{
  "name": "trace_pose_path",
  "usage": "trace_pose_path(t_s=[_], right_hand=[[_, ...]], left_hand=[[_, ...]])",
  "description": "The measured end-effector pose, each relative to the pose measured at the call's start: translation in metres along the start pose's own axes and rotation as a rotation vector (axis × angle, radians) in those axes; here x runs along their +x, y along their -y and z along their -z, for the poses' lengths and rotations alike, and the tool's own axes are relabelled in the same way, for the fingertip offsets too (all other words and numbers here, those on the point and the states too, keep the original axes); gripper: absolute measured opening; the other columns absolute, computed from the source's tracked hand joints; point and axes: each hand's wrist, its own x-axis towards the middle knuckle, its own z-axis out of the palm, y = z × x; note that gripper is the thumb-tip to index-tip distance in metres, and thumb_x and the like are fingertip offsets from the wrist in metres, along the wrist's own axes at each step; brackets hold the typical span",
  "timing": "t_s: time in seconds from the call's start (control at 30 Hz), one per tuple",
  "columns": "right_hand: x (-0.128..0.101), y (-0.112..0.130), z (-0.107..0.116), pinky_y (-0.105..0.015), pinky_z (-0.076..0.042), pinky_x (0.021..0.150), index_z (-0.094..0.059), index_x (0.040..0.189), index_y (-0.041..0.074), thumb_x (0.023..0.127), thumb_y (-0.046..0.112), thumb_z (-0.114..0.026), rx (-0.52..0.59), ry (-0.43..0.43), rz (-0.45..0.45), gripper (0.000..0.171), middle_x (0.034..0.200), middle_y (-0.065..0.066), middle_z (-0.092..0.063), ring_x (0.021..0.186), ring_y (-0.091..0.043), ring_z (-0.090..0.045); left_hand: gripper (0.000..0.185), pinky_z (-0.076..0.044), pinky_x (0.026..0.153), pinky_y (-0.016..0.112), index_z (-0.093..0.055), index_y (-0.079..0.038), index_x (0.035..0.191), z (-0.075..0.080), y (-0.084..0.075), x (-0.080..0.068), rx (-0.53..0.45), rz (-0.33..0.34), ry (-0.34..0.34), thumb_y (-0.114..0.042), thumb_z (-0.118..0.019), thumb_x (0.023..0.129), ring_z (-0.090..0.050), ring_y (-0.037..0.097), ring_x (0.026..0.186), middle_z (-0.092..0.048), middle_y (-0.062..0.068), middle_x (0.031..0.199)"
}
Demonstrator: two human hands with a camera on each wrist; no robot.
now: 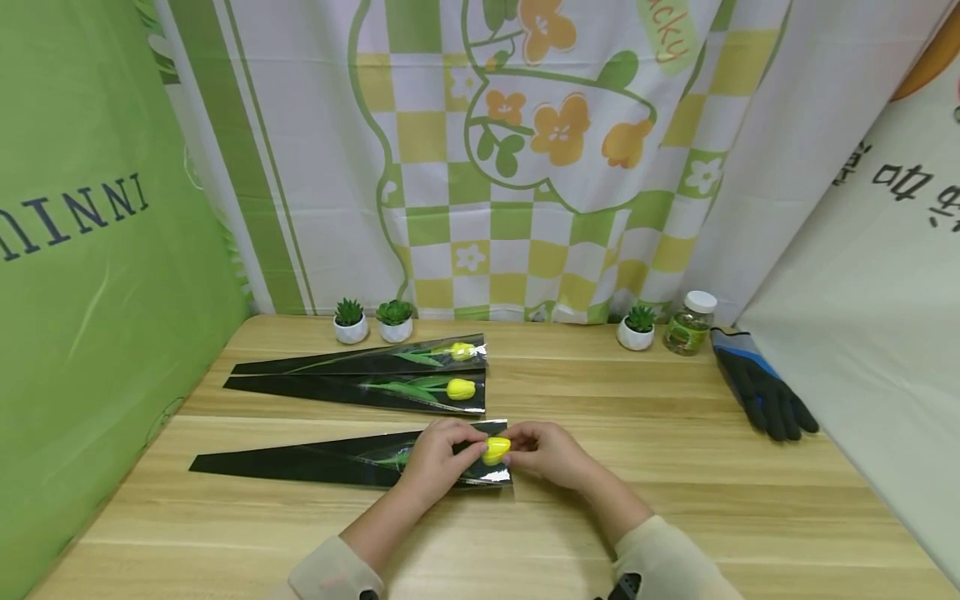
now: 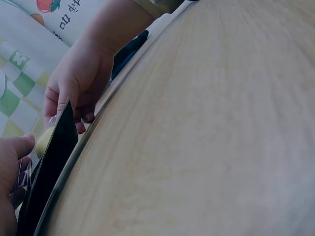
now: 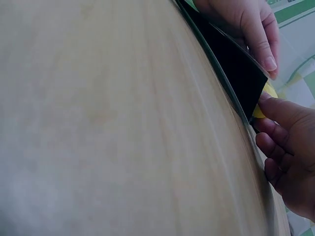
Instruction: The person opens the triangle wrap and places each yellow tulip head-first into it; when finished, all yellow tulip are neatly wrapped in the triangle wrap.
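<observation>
A yellow tulip (image 1: 497, 451) lies at the wide end of a long black flower sleeve (image 1: 300, 463) with a clear front, its green leaves partly showing through the film. My left hand (image 1: 437, 458) reaches across the sleeve, thumb and forefinger pinching its clear film right beside the bloom. From the other side, my right hand (image 1: 553, 454) pinches the bloom's tip between thumb and fingers at the sleeve's mouth. In the right wrist view the right thumb (image 3: 283, 109) presses on the yellow petals (image 3: 269, 90). Most of the stem is hidden by my left hand.
Behind lie two more black sleeves, each showing a yellow tulip (image 1: 461, 389) inside. Small potted succulents (image 1: 351, 327) line the back edge, with another pot (image 1: 636, 335) beside a lidded jar (image 1: 688, 325). A black and blue glove (image 1: 761, 387) rests at the right.
</observation>
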Motion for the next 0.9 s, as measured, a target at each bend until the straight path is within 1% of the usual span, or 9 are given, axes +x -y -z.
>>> trace_pose_path(t_s=[0.13, 0.3, 0.43, 0.6, 0.73, 0.9], right_hand=[[0.003, 0.002, -0.004, -0.019, -0.05, 0.071, -0.071, 0.108, 0.003, 0.087, 0.019, -0.074, 0.008, 0.006, -0.001, 0.027, 0.092, -0.005, -0.069, 0.083, -0.01, -0.059], [0.007, 0.005, -0.008, -0.02, -0.05, 0.069, -0.073, 0.102, 0.009, 0.087, 0.023, -0.076, -0.019, 0.005, -0.028, 0.022, 0.088, 0.0, -0.068, 0.08, -0.009, -0.058], [0.009, 0.006, -0.01, -0.021, -0.049, 0.068, -0.074, 0.097, 0.012, 0.084, 0.026, -0.077, -0.054, -0.012, -0.048, 0.019, 0.086, 0.003, -0.069, 0.079, -0.008, -0.058], [0.009, 0.006, -0.012, -0.02, -0.047, 0.065, -0.073, 0.089, 0.011, 0.082, 0.026, -0.08, -0.088, -0.046, -0.03, 0.018, 0.081, 0.003, -0.068, 0.075, -0.008, -0.056], [0.009, 0.006, -0.012, -0.019, -0.048, 0.066, -0.075, 0.091, 0.009, 0.081, 0.025, -0.08, -0.109, -0.057, -0.018, 0.02, 0.082, 0.002, -0.07, 0.075, -0.007, -0.057], [0.008, 0.006, -0.011, -0.02, -0.05, 0.069, -0.076, 0.094, 0.009, 0.081, 0.024, -0.08, -0.112, -0.052, -0.032, 0.021, 0.085, 0.002, -0.071, 0.078, -0.006, -0.058]], left_hand=[[0.011, -0.054, 0.087, 0.034, -0.078, -0.013, 0.095, -0.001, 0.001, 0.0, -0.013, -0.006, -0.012, -0.02, -0.075, 0.087, -0.064, 0.017, 0.096, -0.073, -0.002, 0.097], [0.011, -0.054, 0.087, 0.035, -0.078, -0.012, 0.094, -0.001, 0.002, 0.001, -0.021, -0.018, -0.018, -0.019, -0.075, 0.087, -0.065, 0.017, 0.096, -0.073, -0.001, 0.097], [0.011, -0.054, 0.087, 0.034, -0.078, -0.011, 0.094, -0.001, 0.002, 0.001, -0.015, -0.02, -0.019, -0.019, -0.075, 0.087, -0.065, 0.018, 0.096, -0.072, -0.001, 0.098], [0.011, -0.054, 0.088, 0.035, -0.079, -0.012, 0.094, -0.001, 0.002, 0.001, 0.002, -0.021, -0.02, -0.018, -0.075, 0.086, -0.065, 0.018, 0.097, -0.073, 0.0, 0.098], [0.011, -0.054, 0.088, 0.035, -0.079, -0.012, 0.094, -0.001, 0.002, 0.001, 0.011, -0.018, -0.015, -0.018, -0.075, 0.086, -0.065, 0.018, 0.097, -0.073, 0.0, 0.098], [0.011, -0.055, 0.086, 0.034, -0.078, -0.012, 0.094, -0.002, 0.003, 0.001, 0.016, -0.02, -0.004, -0.018, -0.076, 0.085, -0.065, 0.018, 0.096, -0.073, -0.002, 0.097]])
